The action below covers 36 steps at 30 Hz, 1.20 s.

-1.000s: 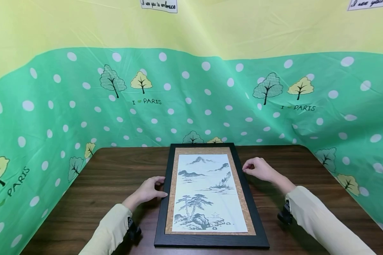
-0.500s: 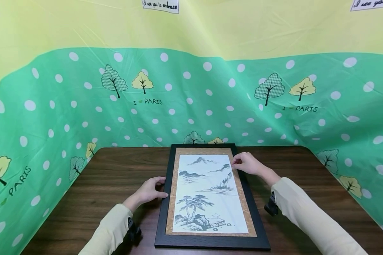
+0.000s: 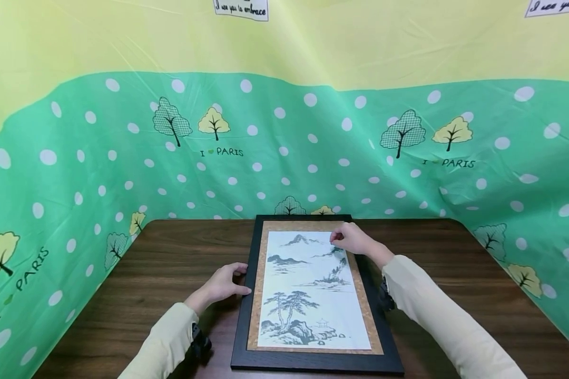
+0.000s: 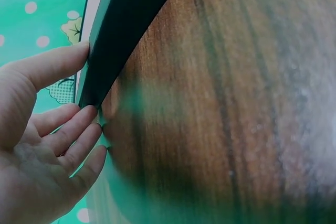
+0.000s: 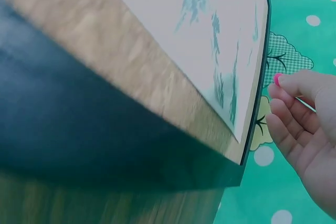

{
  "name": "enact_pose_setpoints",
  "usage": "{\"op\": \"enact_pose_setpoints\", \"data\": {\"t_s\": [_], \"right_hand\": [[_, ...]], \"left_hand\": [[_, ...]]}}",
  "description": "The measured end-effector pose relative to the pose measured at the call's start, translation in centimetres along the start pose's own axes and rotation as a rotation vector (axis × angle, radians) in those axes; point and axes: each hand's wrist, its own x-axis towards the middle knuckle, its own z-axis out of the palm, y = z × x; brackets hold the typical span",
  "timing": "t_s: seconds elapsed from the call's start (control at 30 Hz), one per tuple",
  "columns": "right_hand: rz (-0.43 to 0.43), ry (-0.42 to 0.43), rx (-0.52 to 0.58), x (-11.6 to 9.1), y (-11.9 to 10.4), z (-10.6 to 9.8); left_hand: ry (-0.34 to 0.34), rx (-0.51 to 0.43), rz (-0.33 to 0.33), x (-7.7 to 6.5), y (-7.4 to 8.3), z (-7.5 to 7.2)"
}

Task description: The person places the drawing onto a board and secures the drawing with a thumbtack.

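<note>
A black-framed cork board lies on the table, bearing a white sheet with an ink landscape. My left hand rests against the frame's left side. In the left wrist view its thumb and fingertips touch the black edge, fairly straight. My right hand hovers over the sheet's upper right corner. Between thumb and forefinger it pinches a small pink push pin, mostly hidden by the fingers. The sheet lies flat on the cork, with a cork margin showing around it.
The dark wood table extends to both sides of the board. Behind and beside it hangs a green and yellow cloth with white dots and printed trees. The board's far end lies close to this cloth.
My right hand has moved left from beside the frame's right edge to over the sheet's upper right corner. The left hand stays against the frame, and the board keeps its place.
</note>
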Motion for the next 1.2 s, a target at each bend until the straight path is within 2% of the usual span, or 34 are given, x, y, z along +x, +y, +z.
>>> {"op": "enact_pose_setpoints", "data": {"t_s": [0.47,0.67,0.77,0.9,1.2], "right_hand": [[0.024,0.047,0.046,2.9,-0.2,2.0],[0.120,0.094,0.080,3.7,0.1,2.7],[0.133,0.107,0.098,4.2,0.5,3.4],[0.170,0.104,0.185,4.8,0.7,4.2],[0.381,0.128,0.371,5.4,0.7,4.4]], "left_hand": [[0.006,-0.019,-0.011,0.0,-0.4,0.2],[0.003,-0.020,-0.011,0.0,-0.6,0.3],[-0.003,-0.024,-0.004,0.0,-0.8,0.2],[-0.003,-0.022,-0.003,0.0,-0.9,0.2],[0.000,-0.029,-0.010,0.0,-1.0,0.3]]}}
